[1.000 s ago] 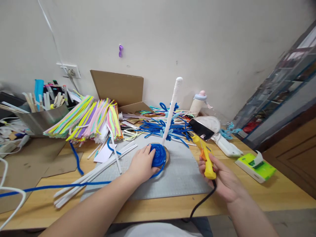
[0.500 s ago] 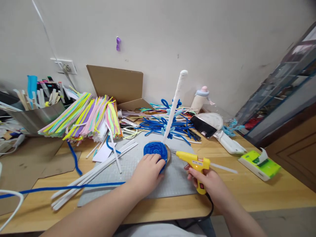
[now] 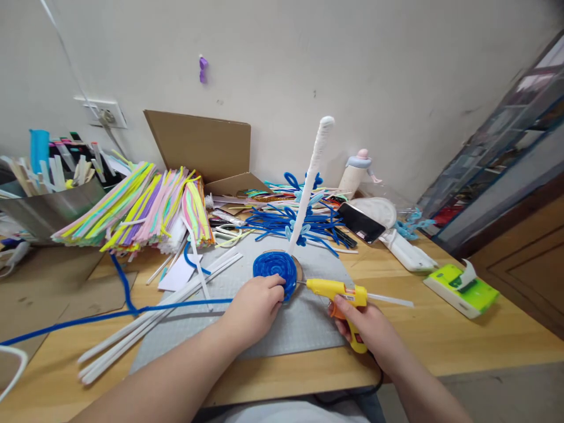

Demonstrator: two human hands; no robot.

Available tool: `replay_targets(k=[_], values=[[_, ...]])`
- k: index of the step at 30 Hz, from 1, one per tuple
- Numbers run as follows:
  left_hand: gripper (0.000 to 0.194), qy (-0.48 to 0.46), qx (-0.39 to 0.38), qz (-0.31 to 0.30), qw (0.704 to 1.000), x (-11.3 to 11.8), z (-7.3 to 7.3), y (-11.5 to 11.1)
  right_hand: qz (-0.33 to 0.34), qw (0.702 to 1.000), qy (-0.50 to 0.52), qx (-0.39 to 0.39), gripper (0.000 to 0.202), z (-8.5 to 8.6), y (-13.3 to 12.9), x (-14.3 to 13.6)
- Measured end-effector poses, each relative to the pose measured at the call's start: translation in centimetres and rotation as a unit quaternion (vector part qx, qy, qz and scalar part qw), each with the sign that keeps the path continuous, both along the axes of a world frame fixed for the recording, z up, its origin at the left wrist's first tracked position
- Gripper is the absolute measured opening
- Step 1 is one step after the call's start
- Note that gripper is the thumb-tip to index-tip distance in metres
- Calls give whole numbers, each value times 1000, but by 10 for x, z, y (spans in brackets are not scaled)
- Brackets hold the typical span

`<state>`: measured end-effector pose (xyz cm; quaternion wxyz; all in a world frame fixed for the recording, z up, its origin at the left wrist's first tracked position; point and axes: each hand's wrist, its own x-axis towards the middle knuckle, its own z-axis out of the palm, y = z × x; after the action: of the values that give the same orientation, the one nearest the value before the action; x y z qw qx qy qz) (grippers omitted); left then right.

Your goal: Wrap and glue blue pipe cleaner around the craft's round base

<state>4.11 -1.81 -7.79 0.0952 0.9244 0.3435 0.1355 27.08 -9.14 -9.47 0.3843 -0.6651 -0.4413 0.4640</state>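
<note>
A blue coil (image 3: 274,268) of fuzzy stem lies on a round cardboard base (image 3: 299,274). My left hand (image 3: 259,305) rests at the coil's near edge with fingers bent together; a blue stem (image 3: 185,304) runs out from it to the left. What its fingertips grip is hidden. In my right hand (image 3: 359,320) is a yellow glue gun (image 3: 330,288), its nozzle touching or close to the base's right edge and a clear glue stick out of its back. A white wrapped rod (image 3: 308,188) with blue loops rises behind the coil.
Under the coil lies a grey mat (image 3: 317,329). White stems (image 3: 163,311) and pastel stem bundles (image 3: 145,205) are on the left. Behind are blue stems (image 3: 268,222) and a cardboard box (image 3: 202,144). A phone (image 3: 361,223) and a green pack (image 3: 462,291) lie right.
The glue gun has moved left, its nozzle now at the base's edge. My left hand has shifted down off part of the coil, and the blue stem's near end has risen. The view has shifted slightly.
</note>
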Motion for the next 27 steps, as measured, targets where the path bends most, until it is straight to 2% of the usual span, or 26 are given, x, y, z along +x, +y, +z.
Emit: replay_targets(k=[3, 5, 10, 12, 16, 19, 23, 25, 27], values=[[1, -7, -7, 6, 1000, 1, 0, -1, -6, 1000, 4, -10, 49, 0, 0, 1], [8, -13, -12, 13, 1000, 2, 0, -2, -15, 1000, 28, -2, 48, 0, 1, 3], [11, -48, -15, 24, 998, 6, -1, -3, -67, 978, 191, 43, 37, 1, 15, 13], [8, -61, -14, 21, 998, 6, -3, -3, -72, 969, 237, 24, 31, 1, 24, 22], [7, -88, -26, 37, 995, 6, -7, -3, -92, 960, 266, -12, 27, -1, 39, 40], [10, -91, -25, 55, 994, 9, -8, -5, -93, 966, 238, -26, 32, -1, 44, 46], [9, -83, -7, 57, 995, 11, -9, -6, -53, 986, 140, -74, 44, 2, 44, 45], [9, -81, 0, 54, 995, 11, -10, -6, -50, 992, 70, -90, 49, 2, 46, 46], [10, -79, 2, 52, 995, 10, -10, -6, -45, 993, -47, -98, 55, -1, 49, 51]])
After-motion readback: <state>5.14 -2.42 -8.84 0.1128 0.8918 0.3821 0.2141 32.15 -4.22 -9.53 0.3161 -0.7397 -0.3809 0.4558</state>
